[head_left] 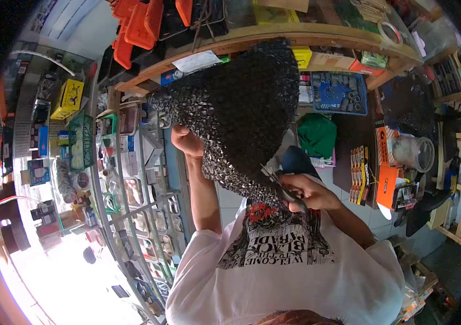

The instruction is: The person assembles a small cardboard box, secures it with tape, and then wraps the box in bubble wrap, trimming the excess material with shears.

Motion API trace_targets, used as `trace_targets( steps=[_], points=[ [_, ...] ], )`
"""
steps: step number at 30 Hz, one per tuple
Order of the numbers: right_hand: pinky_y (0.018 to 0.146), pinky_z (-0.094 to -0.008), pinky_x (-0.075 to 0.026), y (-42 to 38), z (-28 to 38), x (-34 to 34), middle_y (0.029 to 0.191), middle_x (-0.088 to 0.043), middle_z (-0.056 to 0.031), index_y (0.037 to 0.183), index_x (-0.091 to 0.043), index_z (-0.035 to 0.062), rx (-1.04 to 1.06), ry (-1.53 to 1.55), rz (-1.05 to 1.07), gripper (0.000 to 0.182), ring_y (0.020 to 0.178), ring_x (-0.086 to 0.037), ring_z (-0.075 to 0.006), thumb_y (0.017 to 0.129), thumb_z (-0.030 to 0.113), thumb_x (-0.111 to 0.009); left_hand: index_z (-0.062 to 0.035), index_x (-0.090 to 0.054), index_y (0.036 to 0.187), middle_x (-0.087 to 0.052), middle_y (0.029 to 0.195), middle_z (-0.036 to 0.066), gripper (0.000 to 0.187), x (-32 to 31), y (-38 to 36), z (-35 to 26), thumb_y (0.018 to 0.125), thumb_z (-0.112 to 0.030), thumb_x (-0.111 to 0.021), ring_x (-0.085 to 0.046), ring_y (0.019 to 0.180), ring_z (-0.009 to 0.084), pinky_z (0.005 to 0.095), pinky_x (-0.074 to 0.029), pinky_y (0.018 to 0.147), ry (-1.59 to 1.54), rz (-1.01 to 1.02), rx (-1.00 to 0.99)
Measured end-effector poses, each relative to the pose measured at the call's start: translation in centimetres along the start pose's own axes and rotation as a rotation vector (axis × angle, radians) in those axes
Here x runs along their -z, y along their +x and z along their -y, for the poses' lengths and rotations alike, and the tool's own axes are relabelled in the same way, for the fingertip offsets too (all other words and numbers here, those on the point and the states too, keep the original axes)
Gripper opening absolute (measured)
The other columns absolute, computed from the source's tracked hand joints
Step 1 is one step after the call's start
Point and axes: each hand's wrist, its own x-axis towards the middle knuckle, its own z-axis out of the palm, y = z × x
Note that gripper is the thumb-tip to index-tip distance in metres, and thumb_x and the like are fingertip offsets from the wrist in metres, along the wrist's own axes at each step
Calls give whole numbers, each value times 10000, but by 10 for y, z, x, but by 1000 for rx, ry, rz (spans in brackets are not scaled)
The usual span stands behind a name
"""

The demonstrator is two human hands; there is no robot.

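Observation:
A large black mat [225,103] with a coarse, looped, shiny texture hangs bent in front of my chest. Its upper part reaches the wooden shelf edge. My left hand [188,142] is closed on the mat's left edge, its fingers partly hidden behind it. At the mat's lower right edge, my right hand [310,190] grips what looks like a pair of scissors [270,174]. The blades point up and left against the mat, and part of the handle shows below my fingers.
Ahead runs a wooden shelf edge [328,33], with orange plastic parts [143,26] above it. A blue basket [362,92] of fittings stands at right, near a green bag [317,134] and orange boxes [390,187]. Metal-framed shelving [99,184] crowds the left.

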Motion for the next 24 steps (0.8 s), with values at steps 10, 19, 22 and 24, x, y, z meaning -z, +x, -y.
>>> trace_targets(
  steps=[10,19,22,24],
  points=[
    [1065,-381,-407,-7,-31,30,1367,-574,-123,1450,-481,-3,23,163,129,845,1263,-535,-229,832,452,-837,47,-450,1464,-525,1451,272,882,-18,11,22,609,-139,-561,-534,1303,494,639,-426,1124,-101,-39,44],
    [818,-301,-434,-20,28,33,1089,-603,-62,1327,-539,-26,158,-102,-6,738,975,-552,-154,804,367,-882,54,-512,1405,-591,1376,251,812,-22,6,46,606,-87,-525,-581,1254,455,573,-488,1086,71,-177,-74],
    [690,-272,-402,-23,32,37,984,-574,-26,1303,-555,-11,181,-179,-3,706,829,-512,-98,791,337,-895,41,-527,1391,-607,1347,240,758,-39,3,53,652,-121,-575,-600,1227,431,539,-501,1075,275,-287,-196],
    [792,-305,-493,-28,36,39,1053,-661,-77,1284,-568,-16,144,-219,11,663,932,-618,-142,815,336,-877,41,-522,1392,-617,1326,232,731,-54,3,53,700,-157,-652,-616,1213,396,513,-521,1046,405,-234,-97]
  ],
)
